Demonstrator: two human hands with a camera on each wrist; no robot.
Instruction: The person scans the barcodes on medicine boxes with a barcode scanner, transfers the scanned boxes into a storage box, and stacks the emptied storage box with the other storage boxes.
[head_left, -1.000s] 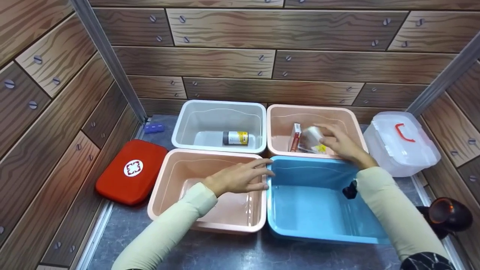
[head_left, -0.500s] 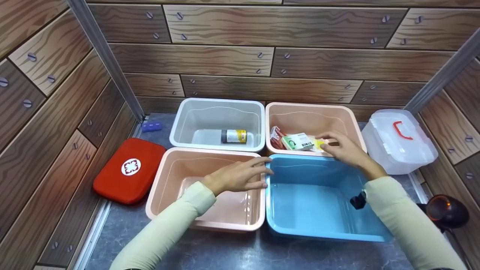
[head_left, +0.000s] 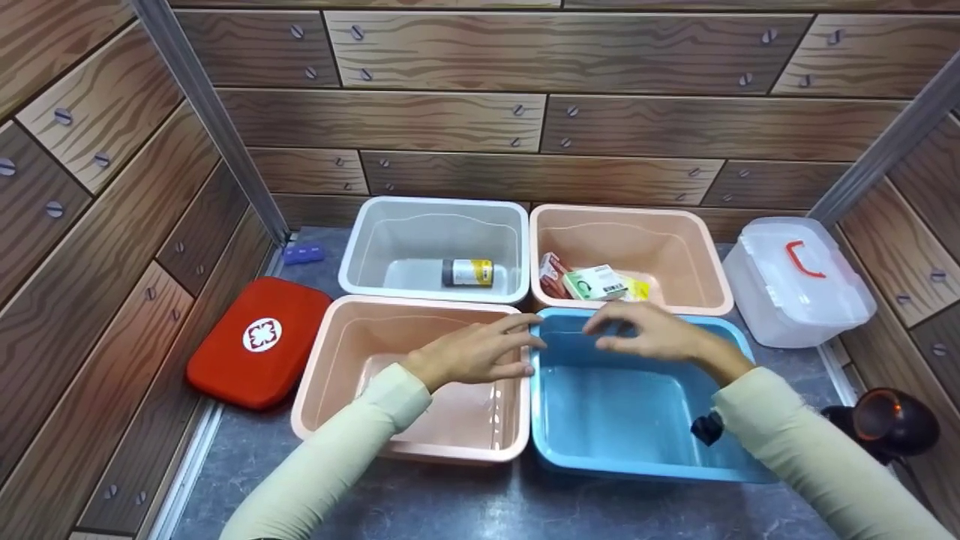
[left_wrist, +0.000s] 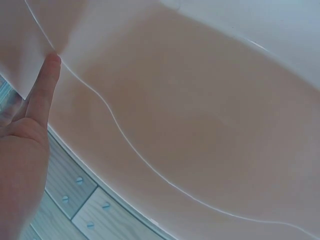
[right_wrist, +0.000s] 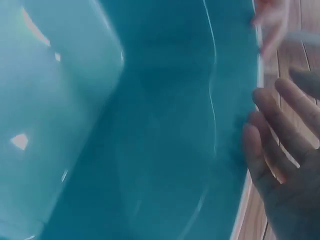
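My left hand rests with fingers extended at the rim where the front pink bin meets the blue bin; in the left wrist view a finger lies along the pink wall. Over the blue bin's far side hovers my right hand, holding nothing, its fingers loosely bent. In the rear pink bin lie a green-and-white box, a red box and a partly covered yellow item. A dark-capped bottle with a yellow-and-white label lies in the grey bin.
To the left are a red first-aid case and a small purple pill organizer. A clear lidded box with a red handle stands at right, behind a black lamp-like object. Wood-patterned walls enclose the back and sides.
My right hand let go of the green-and-white box in the rear pink bin, then drew back over the blue bin. My left hand has stayed at the rim.
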